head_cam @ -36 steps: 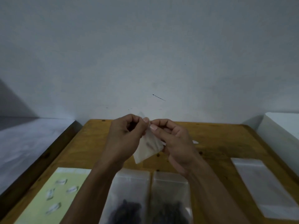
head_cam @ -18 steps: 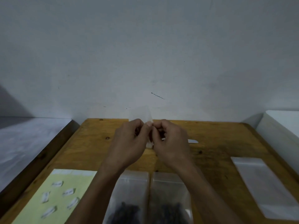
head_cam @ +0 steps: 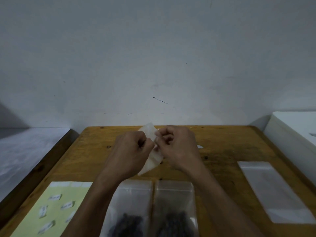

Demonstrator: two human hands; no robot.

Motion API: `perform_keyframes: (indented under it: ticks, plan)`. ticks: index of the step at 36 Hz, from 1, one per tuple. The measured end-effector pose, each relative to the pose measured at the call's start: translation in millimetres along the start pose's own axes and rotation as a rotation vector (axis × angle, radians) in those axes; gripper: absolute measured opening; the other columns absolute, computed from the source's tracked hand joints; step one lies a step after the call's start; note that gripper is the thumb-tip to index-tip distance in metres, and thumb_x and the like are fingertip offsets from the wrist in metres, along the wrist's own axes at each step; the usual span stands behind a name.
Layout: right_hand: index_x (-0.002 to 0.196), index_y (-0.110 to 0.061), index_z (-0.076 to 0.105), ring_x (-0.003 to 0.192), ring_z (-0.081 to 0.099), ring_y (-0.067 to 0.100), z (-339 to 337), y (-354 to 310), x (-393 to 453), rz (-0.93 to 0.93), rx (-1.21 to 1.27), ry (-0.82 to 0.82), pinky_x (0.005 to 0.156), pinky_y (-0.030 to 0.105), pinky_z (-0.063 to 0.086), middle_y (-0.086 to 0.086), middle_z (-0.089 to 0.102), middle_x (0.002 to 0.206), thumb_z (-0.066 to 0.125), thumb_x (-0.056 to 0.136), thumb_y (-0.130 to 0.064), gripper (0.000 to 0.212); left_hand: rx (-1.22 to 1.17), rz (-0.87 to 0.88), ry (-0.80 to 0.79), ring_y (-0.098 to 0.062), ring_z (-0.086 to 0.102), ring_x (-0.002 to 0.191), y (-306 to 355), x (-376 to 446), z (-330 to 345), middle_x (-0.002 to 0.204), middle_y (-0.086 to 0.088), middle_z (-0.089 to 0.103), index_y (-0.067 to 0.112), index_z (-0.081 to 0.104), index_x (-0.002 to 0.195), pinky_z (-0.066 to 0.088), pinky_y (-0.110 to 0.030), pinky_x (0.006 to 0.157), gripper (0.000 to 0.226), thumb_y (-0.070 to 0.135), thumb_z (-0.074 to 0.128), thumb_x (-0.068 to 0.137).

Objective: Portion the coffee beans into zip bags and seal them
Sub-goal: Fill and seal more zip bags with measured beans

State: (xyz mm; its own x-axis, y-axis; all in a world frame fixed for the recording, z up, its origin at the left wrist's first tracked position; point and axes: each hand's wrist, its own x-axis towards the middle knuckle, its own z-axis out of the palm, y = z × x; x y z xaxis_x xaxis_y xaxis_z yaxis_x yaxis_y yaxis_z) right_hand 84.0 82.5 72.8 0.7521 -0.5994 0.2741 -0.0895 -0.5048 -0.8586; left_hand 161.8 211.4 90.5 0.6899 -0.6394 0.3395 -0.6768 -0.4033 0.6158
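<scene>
Above the middle of the wooden table [head_cam: 222, 144] my left hand [head_cam: 130, 154] and my right hand [head_cam: 177, 147] both pinch a small translucent zip bag [head_cam: 153, 161]. Its top pokes up between my fingers and its lower part hangs below them. I cannot tell what is inside it. Two clear zip bags lie side by side at the table's front: the left zip bag [head_cam: 131, 199] and the right zip bag [head_cam: 174, 199], each with dark coffee beans [head_cam: 128, 224] at its near end.
A flat clear zip bag [head_cam: 271, 190] lies at the right. A pale yellow sheet [head_cam: 56, 211] with several small white labels lies at the front left. A white box [head_cam: 294, 130] stands at the far right. A grey ledge runs along the left.
The small bag has turned between my fingers: it hung below them, then was nearly hidden, and now shows above and below. Both hands stayed close together over the table's middle.
</scene>
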Motion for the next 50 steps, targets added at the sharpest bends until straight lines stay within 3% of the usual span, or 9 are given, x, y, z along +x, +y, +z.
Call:
perform_keyframes:
  ticks: [6,9,13,17,22,31,38,46,50]
  plan:
    - [0.080,-0.022,0.062,0.059,0.069,0.012,-0.7,9.7,2.5,0.046,0.036,0.069,0.056,0.036,0.061,0.002,0.070,0.068,0.069,0.080,-0.003,0.020,0.066,0.036,0.055,-0.008,0.039,0.044,1.4,-5.4,-4.0,0.048,0.007,0.044,0.017,0.049,0.053,0.034,-0.027,0.049,0.037,0.039,0.064,0.080]
    - [0.075,-0.022,0.058,0.054,0.061,0.016,1.9,11.7,1.5,0.027,0.095,0.023,0.047,0.025,0.046,0.005,0.067,0.063,0.063,0.078,0.007,0.029,0.061,0.036,0.022,-0.002,0.050,0.076,-4.0,-5.8,-6.7,0.090,0.013,0.057,0.027,0.056,0.094,0.040,-0.022,0.064,0.067,0.078,0.072,0.053]
    - [0.070,-0.022,0.072,0.070,0.070,0.008,3.2,12.9,0.1,-0.039,0.203,-0.073,0.062,0.024,0.054,-0.006,0.073,0.073,0.070,0.082,0.006,0.030,0.256,0.140,-0.181,-0.007,0.031,0.131,-14.2,-2.3,-14.8,0.148,0.014,0.032,0.030,0.025,0.148,0.034,-0.033,0.109,0.139,0.092,0.064,0.030]
    - [0.091,-0.013,0.081,0.082,0.072,0.007,3.7,17.0,0.0,-0.010,0.242,-0.135,0.074,0.025,0.059,-0.006,0.078,0.086,0.075,0.088,-0.007,0.010,0.284,0.115,-0.260,-0.008,0.045,0.114,-13.6,1.6,-15.5,0.131,0.016,0.045,0.032,0.032,0.144,0.045,-0.031,0.094,0.121,0.076,0.075,0.041]
    - [0.109,-0.014,0.078,0.083,0.061,-0.005,3.1,19.3,0.5,0.019,0.024,-0.210,0.073,0.006,0.048,-0.012,0.070,0.096,0.066,0.091,0.000,0.026,0.437,0.182,-0.210,-0.009,0.050,0.111,-8.3,1.5,-13.6,0.124,0.017,0.051,0.036,0.040,0.136,0.041,-0.033,0.091,0.100,0.071,0.075,0.050]
    - [0.100,-0.014,0.080,0.088,0.073,0.022,-1.5,32.6,5.3,0.176,0.452,-0.251,0.065,0.028,0.058,0.008,0.078,0.097,0.069,0.087,0.009,0.029,0.396,0.135,-0.351,-0.011,0.043,0.124,-24.3,4.6,-15.5,0.145,0.016,0.037,0.038,0.019,0.148,0.046,-0.036,0.100,0.129,0.083,0.072,0.041]
    - [0.112,-0.016,0.078,0.096,0.072,0.016,-3.4,42.0,11.4,0.117,0.232,-0.259,0.080,0.038,0.063,0.000,0.077,0.101,0.079,0.077,0.004,0.040,0.538,0.137,-0.371,-0.010,0.054,0.107,-19.3,14.2,-19.7,0.126,0.017,0.052,0.042,0.034,0.142,0.048,-0.029,0.082,0.104,0.067,0.080,0.052]
    - [0.111,-0.022,0.078,0.098,0.070,0.013,-5.9,43.4,8.7,0.105,0.290,-0.271,0.078,0.034,0.062,-0.004,0.077,0.103,0.077,0.077,0.007,0.045,0.425,0.100,-0.438,-0.014,0.039,0.132,-15.8,17.2,-1.5,0.150,0.012,0.036,0.038,0.022,0.150,0.040,-0.046,0.108,0.127,0.086,0.072,0.044]
    - [0.117,-0.019,0.075,0.104,0.068,0.015,-5.7,45.7,7.8,0.095,0.209,-0.302,0.078,0.031,0.062,-0.005,0.074,0.108,0.076,0.077,0.002,0.045,0.404,0.110,-0.406,-0.010,0.047,0.119,-16.8,19.1,7.5,0.144,0.013,0.045,0.036,0.032,0.144,0.047,-0.042,0.100,0.116,0.083,0.073,0.046]
